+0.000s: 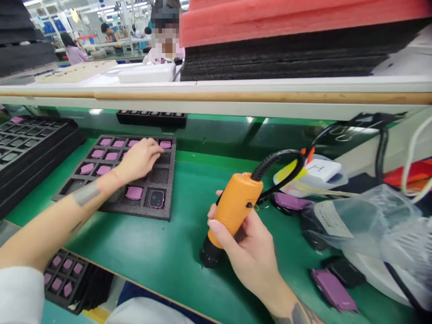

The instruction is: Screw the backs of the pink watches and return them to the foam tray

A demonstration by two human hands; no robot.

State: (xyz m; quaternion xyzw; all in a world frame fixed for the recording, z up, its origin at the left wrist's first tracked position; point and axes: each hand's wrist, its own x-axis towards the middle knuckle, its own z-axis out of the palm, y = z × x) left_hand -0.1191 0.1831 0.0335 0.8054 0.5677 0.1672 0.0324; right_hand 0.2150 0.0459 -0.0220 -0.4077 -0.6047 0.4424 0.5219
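Purple parts [134, 193] are seated in the pockets of a black foam tray [168, 198] on the green bench, where the left hand [138, 159] is laid with fingers curled over one near the far row; whether it is pinched cannot be told. Rightwards, an orange driver [232, 209] is gripped firmly by the right hand [249, 252], tip down. A part is best lifted squarely, the tool kept clear.

I see an orange screwdriver [235, 208] with a black tip and black cable, pinkish-purple parts [134, 193] in a dark grey foam tray [168, 180], a green mat [162, 252], and red foam [303, 18] over black sheets.
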